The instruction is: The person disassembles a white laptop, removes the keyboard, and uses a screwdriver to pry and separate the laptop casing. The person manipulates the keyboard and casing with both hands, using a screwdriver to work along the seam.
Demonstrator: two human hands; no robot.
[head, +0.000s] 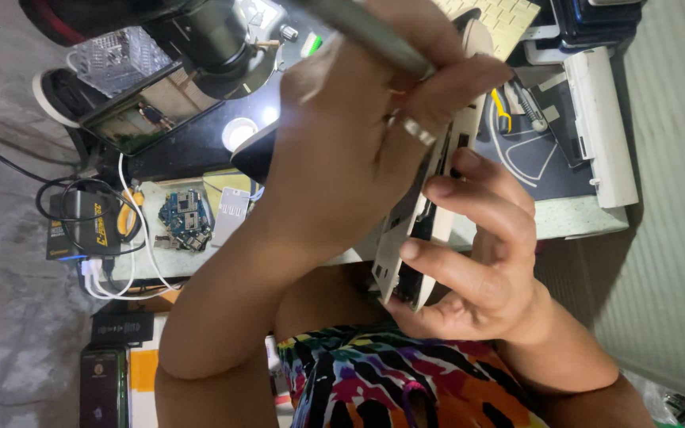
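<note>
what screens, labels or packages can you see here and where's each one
Tilted screen: upper left under the microscope, dark glossy rectangle with a reflected image.
Phone: bottom left corner, dark upright slab, lit screen with a small round icon.
Black box: left, among cables, with a yellow label.
White device: centre, held edge-on by left hand and right hand; its face cannot be seen.

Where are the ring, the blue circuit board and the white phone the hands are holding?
ring (419, 131), head view, on the silver band across the finger.
blue circuit board (185, 219), head view, on its middle.
white phone (392, 250), head view, on its pale edge.
</note>
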